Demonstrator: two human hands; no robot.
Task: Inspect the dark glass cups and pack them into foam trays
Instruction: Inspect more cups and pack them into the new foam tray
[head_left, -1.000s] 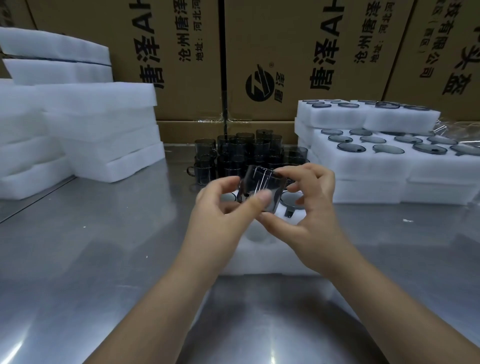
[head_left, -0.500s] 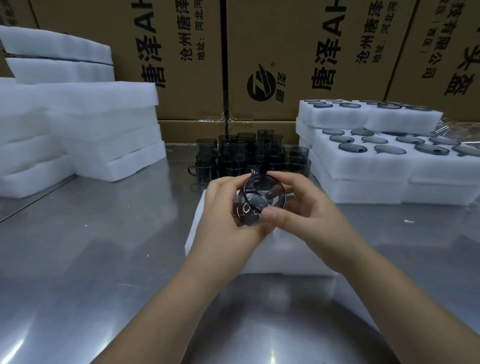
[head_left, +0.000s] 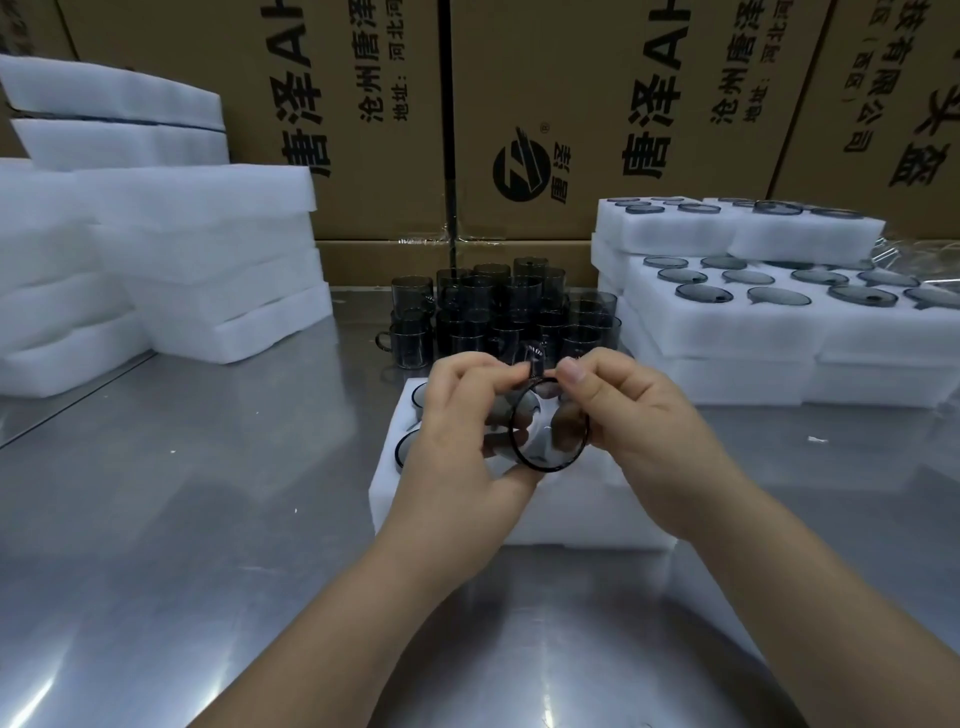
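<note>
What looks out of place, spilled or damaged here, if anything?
No damage shows. The dark glass cup, held by the left hand and right hand, is tipped mouth toward the camera. One small white scrap lies loose on the steel table.

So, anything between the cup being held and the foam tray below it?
Nothing visible. The left hand and right hand hold the cup over the foam tray. Packed cups fill two slots at its left edge; the hands hide the other slots.
</note>
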